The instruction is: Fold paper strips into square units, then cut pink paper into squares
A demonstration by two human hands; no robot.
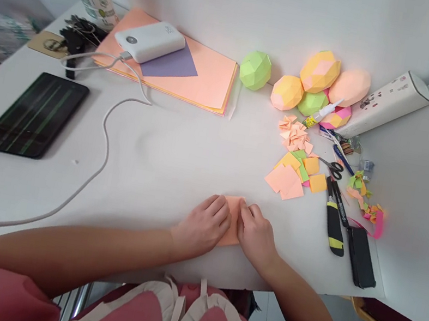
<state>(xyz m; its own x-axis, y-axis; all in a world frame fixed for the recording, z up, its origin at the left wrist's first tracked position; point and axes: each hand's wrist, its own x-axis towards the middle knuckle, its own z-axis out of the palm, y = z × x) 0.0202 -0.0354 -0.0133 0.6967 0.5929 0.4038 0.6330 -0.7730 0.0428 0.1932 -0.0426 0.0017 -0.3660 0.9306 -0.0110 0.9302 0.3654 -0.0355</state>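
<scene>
A small peach paper square [232, 220] lies on the white desk near its front edge, between my two hands. My left hand [206, 224] is curled closed over the paper's left side, its fingers pressed down on it. At the upper right corner, my right hand [255, 233] pinches the paper between thumb and fingers. The fingertips partly hide the paper's sides. Beyond my right hand lies a pile of peach, yellow and green paper squares [286, 182].
Folded paper balls [320, 71] and a glue tube [323, 112] sit at the back right. Scissors [333, 167], a cutter [334, 220] and a black case [362, 257] lie rightward. A phone [35, 114], white cable [106, 136], power bank [150, 41] and peach sheets [213, 74] are leftward.
</scene>
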